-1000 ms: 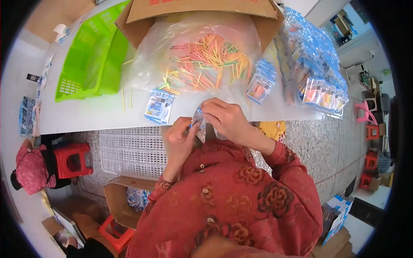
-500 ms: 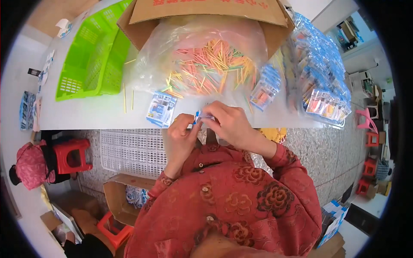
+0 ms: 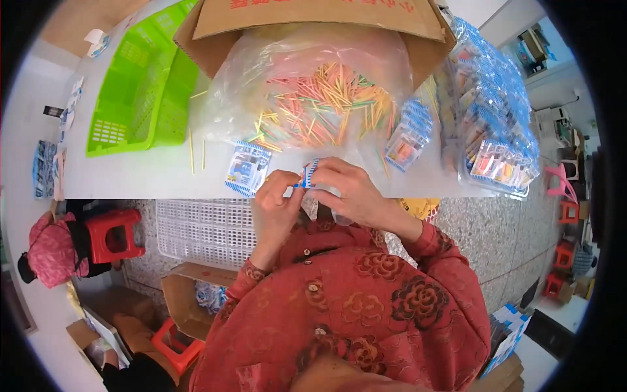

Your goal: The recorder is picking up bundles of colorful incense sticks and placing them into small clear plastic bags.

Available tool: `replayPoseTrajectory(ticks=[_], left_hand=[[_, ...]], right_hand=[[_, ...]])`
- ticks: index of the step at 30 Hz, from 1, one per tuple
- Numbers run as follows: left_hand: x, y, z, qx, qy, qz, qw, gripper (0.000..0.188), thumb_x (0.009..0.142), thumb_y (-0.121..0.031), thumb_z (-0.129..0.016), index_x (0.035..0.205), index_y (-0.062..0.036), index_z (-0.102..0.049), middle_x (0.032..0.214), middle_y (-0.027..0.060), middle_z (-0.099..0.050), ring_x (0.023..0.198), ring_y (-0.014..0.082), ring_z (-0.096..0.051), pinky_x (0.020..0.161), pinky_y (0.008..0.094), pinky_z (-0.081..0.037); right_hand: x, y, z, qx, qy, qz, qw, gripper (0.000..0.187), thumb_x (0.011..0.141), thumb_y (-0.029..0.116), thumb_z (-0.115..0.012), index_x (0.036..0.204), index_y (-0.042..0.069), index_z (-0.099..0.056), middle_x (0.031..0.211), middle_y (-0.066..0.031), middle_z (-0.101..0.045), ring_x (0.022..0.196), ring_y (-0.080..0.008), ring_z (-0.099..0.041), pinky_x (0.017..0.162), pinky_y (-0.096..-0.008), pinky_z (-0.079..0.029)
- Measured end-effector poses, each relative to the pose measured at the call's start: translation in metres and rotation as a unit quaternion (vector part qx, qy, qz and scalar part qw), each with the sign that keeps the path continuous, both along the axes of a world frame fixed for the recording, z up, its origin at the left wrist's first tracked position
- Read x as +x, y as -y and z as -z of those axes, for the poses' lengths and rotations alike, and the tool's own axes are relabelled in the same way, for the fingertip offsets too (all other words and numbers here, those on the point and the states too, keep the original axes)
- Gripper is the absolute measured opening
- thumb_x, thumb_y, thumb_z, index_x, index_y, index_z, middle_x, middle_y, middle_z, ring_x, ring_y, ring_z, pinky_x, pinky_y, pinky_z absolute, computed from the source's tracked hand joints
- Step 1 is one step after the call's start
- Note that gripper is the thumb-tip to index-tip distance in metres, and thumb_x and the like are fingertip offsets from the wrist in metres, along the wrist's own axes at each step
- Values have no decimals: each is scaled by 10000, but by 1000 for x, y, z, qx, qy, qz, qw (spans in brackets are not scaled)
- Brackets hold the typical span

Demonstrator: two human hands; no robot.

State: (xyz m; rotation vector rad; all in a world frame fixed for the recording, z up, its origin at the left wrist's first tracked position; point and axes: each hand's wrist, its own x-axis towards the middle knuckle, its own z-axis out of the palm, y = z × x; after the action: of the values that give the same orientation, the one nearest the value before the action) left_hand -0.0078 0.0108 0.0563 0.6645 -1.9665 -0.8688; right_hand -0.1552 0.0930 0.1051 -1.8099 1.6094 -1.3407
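At the table's front edge, my left hand (image 3: 274,195) pinches one side of a small blue-and-white plastic packet (image 3: 311,172). My right hand (image 3: 349,193) grips the packet's other side; its contents are hidden by my fingers. Beyond my hands, thin pink, yellow and green sticks (image 3: 320,98) lie heaped in a clear plastic bag (image 3: 228,98) that spills from an open cardboard box (image 3: 320,19). Flat blue-and-white packets (image 3: 248,168) lie left of my hands. To the right, a fanned row of similar packets (image 3: 409,136) rests by the bag.
A green plastic basket (image 3: 124,142) stands at the left of the table, with loose yellow sticks (image 3: 192,150) beside it. A clear tray (image 3: 493,188) piled with packets is at the right. Below are a white crate (image 3: 202,228), a red stool (image 3: 114,235) and a cardboard box (image 3: 183,304). Another person's arm (image 3: 134,372) shows lower left.
The packet between my hands now stands more upright, with its striped edge showing. My right fingers have spread around it. The whole view has shifted slightly.
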Motion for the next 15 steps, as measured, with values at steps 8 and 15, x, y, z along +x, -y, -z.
replayPoseTrajectory(ticks=[8,15], left_hand=[[-8,-5,-11,54,11,32,998,118,697,46,-690,786,19,-617,758,109,-628,678,219,-613,600,279,-470],[-8,-4,-12,147,-6,7,989,81,728,24,-673,794,21,-624,761,90,-640,676,147,-605,603,251,-463]], right_hand=[[-6,5,-1,-35,-142,55,988,156,728,31,-647,870,14,-586,867,-111,-580,789,-279,-602,653,-348,-500],[0,8,-13,-44,-175,63,982,119,726,48,-643,826,23,-584,811,-85,-582,756,-249,-599,618,-332,-496]])
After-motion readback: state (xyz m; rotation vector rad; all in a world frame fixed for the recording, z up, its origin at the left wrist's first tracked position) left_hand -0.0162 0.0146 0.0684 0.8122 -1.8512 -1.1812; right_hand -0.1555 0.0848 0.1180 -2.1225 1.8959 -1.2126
